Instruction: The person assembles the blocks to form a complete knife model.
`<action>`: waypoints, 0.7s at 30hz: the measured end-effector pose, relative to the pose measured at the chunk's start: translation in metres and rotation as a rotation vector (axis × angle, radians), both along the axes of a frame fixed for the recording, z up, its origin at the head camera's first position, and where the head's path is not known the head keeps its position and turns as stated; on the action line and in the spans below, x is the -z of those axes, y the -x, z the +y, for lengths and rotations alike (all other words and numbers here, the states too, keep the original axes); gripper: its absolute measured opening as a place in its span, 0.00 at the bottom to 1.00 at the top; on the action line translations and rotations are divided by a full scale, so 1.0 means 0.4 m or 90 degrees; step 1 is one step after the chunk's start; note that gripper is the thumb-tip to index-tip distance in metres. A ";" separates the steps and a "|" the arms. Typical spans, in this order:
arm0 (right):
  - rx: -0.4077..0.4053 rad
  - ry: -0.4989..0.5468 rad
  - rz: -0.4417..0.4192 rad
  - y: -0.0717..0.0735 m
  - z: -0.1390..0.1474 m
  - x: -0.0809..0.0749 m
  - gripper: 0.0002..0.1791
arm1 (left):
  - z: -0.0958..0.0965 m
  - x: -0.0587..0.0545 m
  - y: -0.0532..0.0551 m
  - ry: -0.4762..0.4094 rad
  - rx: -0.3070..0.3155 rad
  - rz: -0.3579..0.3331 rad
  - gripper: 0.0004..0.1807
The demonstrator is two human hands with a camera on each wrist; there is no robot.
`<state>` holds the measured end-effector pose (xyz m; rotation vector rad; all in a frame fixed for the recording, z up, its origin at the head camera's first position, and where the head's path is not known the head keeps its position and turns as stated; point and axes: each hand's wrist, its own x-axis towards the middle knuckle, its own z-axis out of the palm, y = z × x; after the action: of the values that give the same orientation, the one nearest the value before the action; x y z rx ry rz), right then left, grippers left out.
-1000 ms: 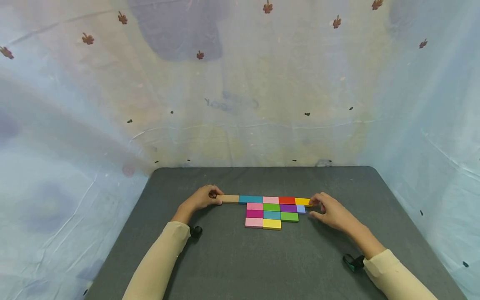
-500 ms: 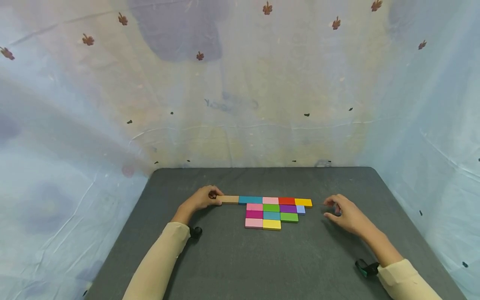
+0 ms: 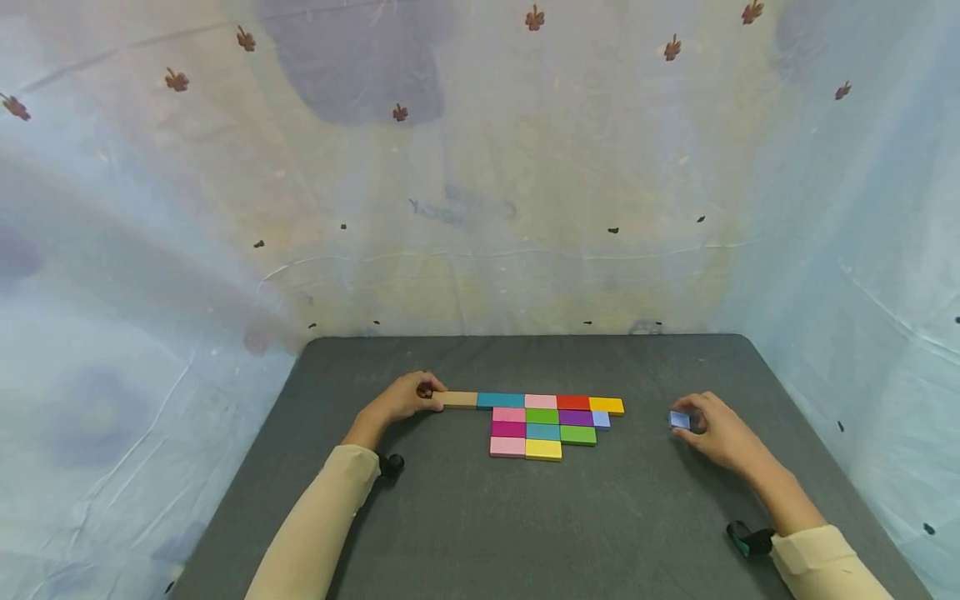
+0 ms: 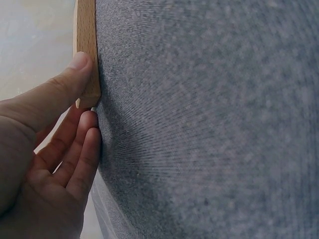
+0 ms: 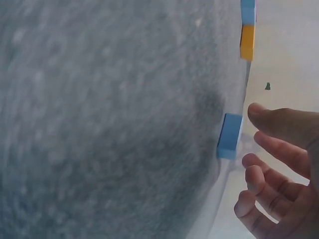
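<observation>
In the head view, my left hand [image 3: 400,397] pinches the left end of a plain wooden block [image 3: 459,400]. The left wrist view shows the thumb on the face of this wooden block [image 4: 87,35], the other fingers bent around its end. My right hand [image 3: 720,427] is spread at a small light-blue block [image 3: 679,420] lying on its own. In the right wrist view, thumb and fingertips stand just off this light-blue block [image 5: 230,134]. A top row continues from the wood with blue [image 3: 501,401], pink [image 3: 541,401], red [image 3: 573,402] and yellow-orange [image 3: 606,406] blocks.
Below that row lie shorter rows of flat coloured blocks, including a purple block [image 3: 576,417], a green block [image 3: 578,435] and a yellow block [image 3: 543,450]. All rest on a dark grey table [image 3: 480,533]. A patterned curtain [image 3: 480,208] hangs behind and at the sides.
My right hand has moved right, away from the yellow-orange block, and the separate light-blue block has come into view at its fingers. My left hand and the rows stay put.
</observation>
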<state>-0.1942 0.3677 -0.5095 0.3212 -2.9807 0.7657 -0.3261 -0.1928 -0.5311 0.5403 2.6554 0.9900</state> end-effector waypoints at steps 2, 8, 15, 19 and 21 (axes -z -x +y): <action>0.008 -0.001 -0.007 0.001 0.007 0.003 0.23 | 0.000 0.001 0.001 0.001 0.000 0.000 0.14; 0.013 -0.009 -0.005 0.006 0.018 0.012 0.23 | -0.001 0.004 0.004 0.003 0.000 -0.001 0.14; 0.003 -0.017 -0.002 0.019 0.025 0.021 0.20 | 0.000 0.001 0.002 0.001 -0.006 -0.007 0.14; 0.007 -0.023 -0.006 0.024 0.025 0.023 0.17 | 0.000 -0.002 -0.001 -0.001 -0.006 -0.008 0.14; 0.007 -0.023 -0.006 0.025 0.023 0.023 0.16 | 0.001 -0.004 -0.002 -0.002 -0.007 -0.009 0.14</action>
<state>-0.2042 0.3769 -0.5186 0.3039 -3.0053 0.7162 -0.3252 -0.1925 -0.5293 0.5193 2.6476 0.9975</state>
